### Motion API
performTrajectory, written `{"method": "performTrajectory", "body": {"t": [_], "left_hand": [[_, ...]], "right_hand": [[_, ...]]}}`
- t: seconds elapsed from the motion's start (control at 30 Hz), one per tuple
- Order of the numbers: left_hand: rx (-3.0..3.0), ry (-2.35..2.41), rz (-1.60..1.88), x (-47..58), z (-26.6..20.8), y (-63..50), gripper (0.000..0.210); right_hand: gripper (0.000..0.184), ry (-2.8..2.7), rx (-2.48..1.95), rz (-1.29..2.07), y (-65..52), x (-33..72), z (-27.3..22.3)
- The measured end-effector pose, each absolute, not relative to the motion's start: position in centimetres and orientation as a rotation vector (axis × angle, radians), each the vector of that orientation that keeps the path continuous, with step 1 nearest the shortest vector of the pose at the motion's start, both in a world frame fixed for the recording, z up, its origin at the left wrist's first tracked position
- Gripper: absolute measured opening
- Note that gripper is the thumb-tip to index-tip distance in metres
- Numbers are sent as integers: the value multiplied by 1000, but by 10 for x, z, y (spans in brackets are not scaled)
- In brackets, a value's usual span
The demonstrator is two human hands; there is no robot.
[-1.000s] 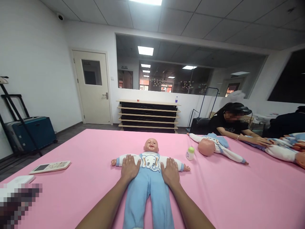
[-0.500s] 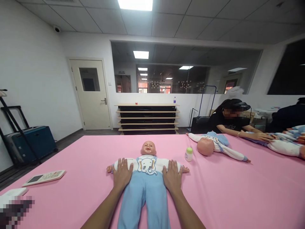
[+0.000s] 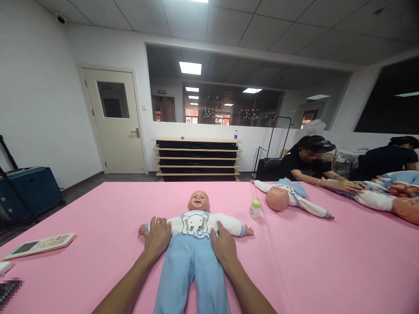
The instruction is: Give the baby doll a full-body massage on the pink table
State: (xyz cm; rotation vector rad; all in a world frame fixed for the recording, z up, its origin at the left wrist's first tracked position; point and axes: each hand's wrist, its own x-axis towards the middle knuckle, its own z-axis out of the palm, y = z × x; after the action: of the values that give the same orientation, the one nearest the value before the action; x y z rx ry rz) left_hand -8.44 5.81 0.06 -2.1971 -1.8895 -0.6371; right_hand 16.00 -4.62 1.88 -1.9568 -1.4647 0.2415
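Note:
A baby doll [image 3: 195, 261] lies face up with its arms spread, wearing a white top with an elephant picture and light blue trousers. My left hand [image 3: 157, 235] rests palm down over the white sleeve on the left, its fingers lying across the fabric and not gripping it. Against the doll's side, at the chest edge below the other sleeve, is my right hand [image 3: 224, 242]. Its thumb and forefinger are apart and touch the clothing; the other fingers are partly hidden. Right of the doll's head stands a small white jar [image 3: 254, 209] with a green lid.
The table has a pink cover [image 3: 314, 261]. A calculator-like device [image 3: 41, 245] lies at the left. Another doll [image 3: 278, 198] lies beyond the jar, and a person [image 3: 310, 159] handles a further doll at the right. A blue suitcase [image 3: 31, 192] stands on the floor.
My right hand has slid inward from the doll's sleeve to its side, its fingers less spread. My left hand stays on the other sleeve. The view has tilted and shifted slightly.

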Motion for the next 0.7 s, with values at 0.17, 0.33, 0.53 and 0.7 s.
{"method": "performTrajectory", "body": {"t": [0.17, 0.33, 0.53, 0.7], "left_hand": [[-2185, -1864, -560, -111, 5, 72, 38], [-2137, -1902, -586, -119, 0, 75, 38], [-1917, -1904, -759, -113, 7, 57, 45], [-2248, -1962, -859, -108, 39, 0, 47]], "right_hand": [[60, -1649, -1824, 294, -47, 148, 17], [52, -1585, -1807, 227, -47, 143, 17], [36, -1388, -2075, 27, -44, 157, 18], [33, -1397, -2065, -46, -41, 162, 11]]}}
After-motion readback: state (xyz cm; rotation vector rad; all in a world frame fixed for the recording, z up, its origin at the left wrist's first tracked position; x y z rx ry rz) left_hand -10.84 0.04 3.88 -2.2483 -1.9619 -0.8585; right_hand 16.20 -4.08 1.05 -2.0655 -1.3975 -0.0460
